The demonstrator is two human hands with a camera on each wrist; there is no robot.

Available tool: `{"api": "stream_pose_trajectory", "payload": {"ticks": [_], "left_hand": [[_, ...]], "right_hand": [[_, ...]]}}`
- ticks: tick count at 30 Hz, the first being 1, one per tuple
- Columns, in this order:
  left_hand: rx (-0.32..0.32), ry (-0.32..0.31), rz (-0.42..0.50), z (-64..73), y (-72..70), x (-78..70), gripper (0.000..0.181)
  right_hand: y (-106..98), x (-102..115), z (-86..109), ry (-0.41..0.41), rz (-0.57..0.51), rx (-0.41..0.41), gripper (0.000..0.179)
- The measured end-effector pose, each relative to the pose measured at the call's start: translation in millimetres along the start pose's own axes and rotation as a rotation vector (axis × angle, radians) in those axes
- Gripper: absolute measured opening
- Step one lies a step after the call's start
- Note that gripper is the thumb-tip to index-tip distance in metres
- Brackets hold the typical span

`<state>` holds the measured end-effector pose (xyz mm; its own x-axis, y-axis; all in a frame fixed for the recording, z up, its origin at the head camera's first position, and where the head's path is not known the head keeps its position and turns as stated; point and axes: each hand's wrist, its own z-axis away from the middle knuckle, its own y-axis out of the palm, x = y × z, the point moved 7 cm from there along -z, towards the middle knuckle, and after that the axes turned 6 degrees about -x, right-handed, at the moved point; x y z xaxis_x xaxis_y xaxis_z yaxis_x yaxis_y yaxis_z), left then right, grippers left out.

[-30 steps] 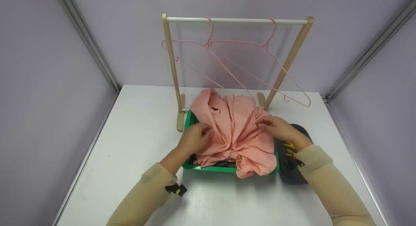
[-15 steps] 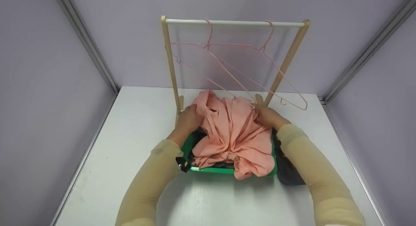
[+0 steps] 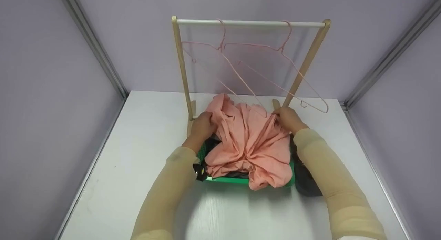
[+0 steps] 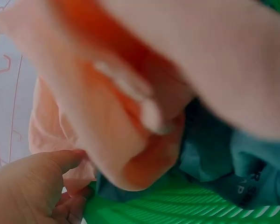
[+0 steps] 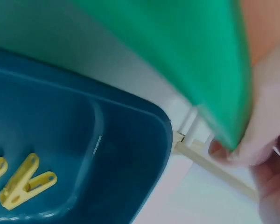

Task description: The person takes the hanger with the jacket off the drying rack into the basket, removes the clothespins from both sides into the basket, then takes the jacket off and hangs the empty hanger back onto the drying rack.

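A rumpled pink shirt lies heaped in and over a green basket, with part of it hanging past the front rim. At the far left corner my left hand grips the cloth; in the left wrist view its thumb presses on the pink fabric, close over the basket's slatted side. My right hand holds the shirt's far right part. The right wrist view has that hand's curled fingers at the green corner, partly hidden by it. Dark clothes show beneath the shirt.
A wooden rack with a white bar stands behind the basket, carrying two pink hangers whose lower wires reach down over the shirt. Right of the basket sits a dark blue bin with yellow clothespins inside. Walls enclose the back and sides.
Both hands have moved away from me, from above the middle of the shirt to its far left and far right parts, where they now hold the cloth. The left hanger has swung slightly.
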<state>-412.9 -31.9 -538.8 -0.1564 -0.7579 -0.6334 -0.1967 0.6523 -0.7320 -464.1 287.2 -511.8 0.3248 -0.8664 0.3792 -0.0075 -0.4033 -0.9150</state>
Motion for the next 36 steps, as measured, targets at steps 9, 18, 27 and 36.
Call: {"api": "stream_pose_trajectory", "payload": {"ticks": [9,18,27,36], "left_hand": [[-0.051,-0.035,0.025,1.2,-10.9,4.8,0.035],[-0.053,0.016,0.064,7.9,-11.4,0.4,0.040],[-0.043,-0.014,0.047,13.6,-8.9,1.6,0.043],[-0.038,-0.031,0.072,16.0,-9.5,0.6,0.040]], "right_hand": [[-40.7,24.0,-9.4,0.154,-0.308,-0.351,0.027],[1.6,88.9,27.2,0.061,-0.456,0.010,0.030],[28.1,134.5,59.8,0.122,-0.776,0.257,0.038],[81.8,148.8,76.7,-0.158,-0.290,0.480,0.023]]}}
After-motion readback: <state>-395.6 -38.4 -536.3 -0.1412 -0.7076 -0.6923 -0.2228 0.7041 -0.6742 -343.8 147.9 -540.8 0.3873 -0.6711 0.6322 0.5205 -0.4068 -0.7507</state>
